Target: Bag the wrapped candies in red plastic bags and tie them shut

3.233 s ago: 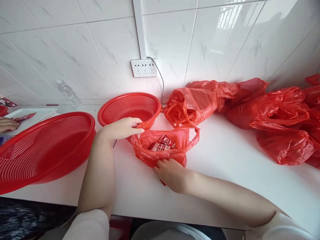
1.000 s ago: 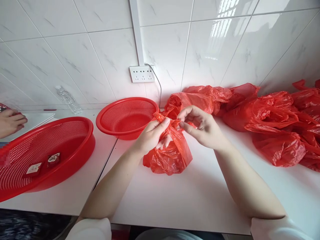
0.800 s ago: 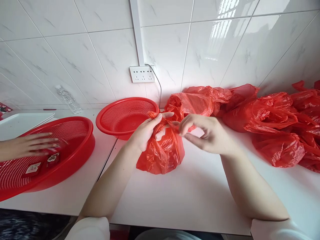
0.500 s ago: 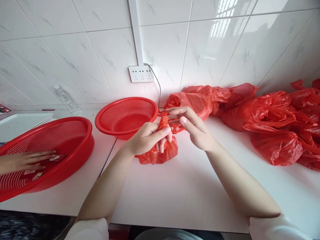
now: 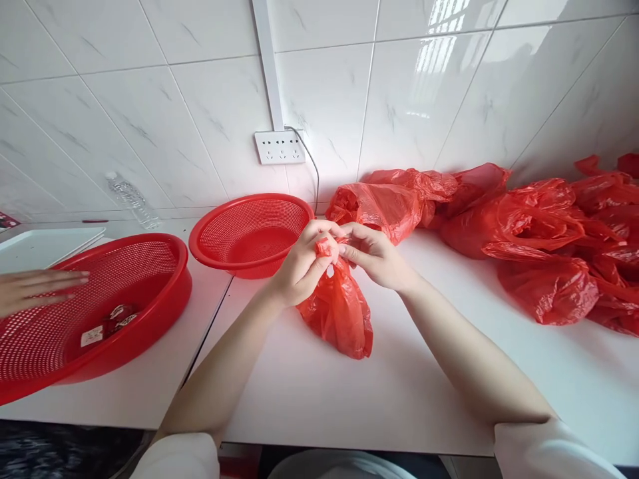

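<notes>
A small red plastic bag [image 5: 342, 309] hangs by its gathered top between my two hands, above the white table. My left hand [image 5: 307, 263] is closed round the bag's neck, with a twisted end of plastic poking out by the thumb. Fingers of my right hand [image 5: 372, 256] pinch the plastic at the right side of the same neck. Both sets of fingertips meet there and partly hide the twist. What the bag contains cannot be made out.
Behind my hands stands a red perforated basket [image 5: 200, 249]. A larger red basket [image 5: 180, 266] at left holds a few small packets [image 5: 92, 336], with another person's hand [image 5: 34, 293] over it. Several red bags [image 5: 544, 286] lie along the wall at right. A clear bottle [image 5: 132, 199] leans at back left.
My right hand has come in from being spread apart and now pinches the bag's neck. The bag has swung right and hangs longer. The other person's hand has drawn back from the packets.
</notes>
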A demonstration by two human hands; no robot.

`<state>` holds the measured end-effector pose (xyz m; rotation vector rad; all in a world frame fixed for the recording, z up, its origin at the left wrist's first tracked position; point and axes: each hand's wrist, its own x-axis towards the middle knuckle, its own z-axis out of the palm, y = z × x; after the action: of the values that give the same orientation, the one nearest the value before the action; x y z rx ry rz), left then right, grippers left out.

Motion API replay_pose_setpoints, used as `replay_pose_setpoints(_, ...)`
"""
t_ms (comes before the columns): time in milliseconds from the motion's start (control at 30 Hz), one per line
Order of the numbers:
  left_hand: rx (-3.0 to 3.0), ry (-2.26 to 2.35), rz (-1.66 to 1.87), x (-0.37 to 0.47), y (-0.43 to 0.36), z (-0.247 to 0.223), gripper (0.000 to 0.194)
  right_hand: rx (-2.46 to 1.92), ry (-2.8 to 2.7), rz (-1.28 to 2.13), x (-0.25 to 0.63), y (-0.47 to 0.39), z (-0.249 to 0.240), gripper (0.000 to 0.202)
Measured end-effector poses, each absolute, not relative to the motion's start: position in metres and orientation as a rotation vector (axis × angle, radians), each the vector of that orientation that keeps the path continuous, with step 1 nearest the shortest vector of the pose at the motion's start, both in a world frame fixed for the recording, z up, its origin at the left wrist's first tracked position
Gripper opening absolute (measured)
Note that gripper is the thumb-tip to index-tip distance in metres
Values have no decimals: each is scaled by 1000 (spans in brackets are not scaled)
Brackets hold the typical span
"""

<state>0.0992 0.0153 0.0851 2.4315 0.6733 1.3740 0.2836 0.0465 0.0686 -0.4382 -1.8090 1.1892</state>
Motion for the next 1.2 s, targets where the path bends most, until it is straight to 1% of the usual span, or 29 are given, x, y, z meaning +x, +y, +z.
replay_pose_setpoints(67, 2374, 717, 1366, 103, 15, 81, 31, -506, -1841, 1097, 289, 48, 70, 26)
replay_pose_setpoints(200, 2264, 801, 1261, 105, 11, 80, 40, -650, -1837, 982, 307, 46, 75, 28)
replay_pose_setpoints(333, 2096, 875, 1175, 93, 2, 77, 43, -777, -1894, 837, 337, 42, 76, 25)
replay_pose_setpoints(400, 1998, 943, 1146, 80, -4, 72, 43, -850, -1919, 801, 356, 43, 70, 26)
replay_pose_setpoints(533, 1820, 1115, 1062, 51, -17, 59, 39, -937, -1924, 880, 388, 49, 47, 33)
replay_pose_setpoints(633, 1760, 1215, 1007, 40, -22, 49, 44, -1039, -1998, 845, 395, 54, 33, 33)
replay_pose_setpoints(700, 1732, 1208, 1006, 39, -23, 40, 43, -1081, -2084, 659, 389, 56, 32, 28)
replay_pose_setpoints(800, 1702, 1154, 1037, 43, -22, 25, 30, -964, -2172, 293, 368, 52, 37, 24)
replay_pose_setpoints(833, 1703, 1149, 1045, 44, -22, 20, 32, -888, -2207, 232, 358, 49, 39, 30)
replay_pose_setpoints(867, 1708, 1153, 1050, 46, -22, 16, 39, -808, -2255, 216, 348, 46, 39, 41)
replay_pose_setpoints(933, 1720, 1175, 1019, 49, -24, 10, 50, -692, -2403, 262, 328, 39, 35, 72)
replay_pose_setpoints(967, 1727, 1184, 979, 50, -24, 8, 53, -675, -2480, 302, 319, 36, 31, 84)
replay_pose_setpoints(1000, 1736, 1186, 932, 52, -25, 6, 53, -684, -2551, 349, 311, 33, 27, 91)
replay_pose_setpoints(1033, 1749, 1183, 887, 53, -25, 5, 52, -707, -2612, 395, 305, 31, 22, 91)
replay_pose_setpoints(1067, 1768, 1179, 853, 54, -26, 4, 51, -737, -2655, 433, 301, 30, 19, 82)
replay_pose_setpoints(1167, 1826, 1221, 797, 54, -25, -2, 46, -799, -2688, 475, 303, 27, 15, 34)
replay_pose_setpoints(1200, 1838, 1260, 784, 52, -24, -4, 45, -817, -2675, 481, 308, 26, 17, 22)
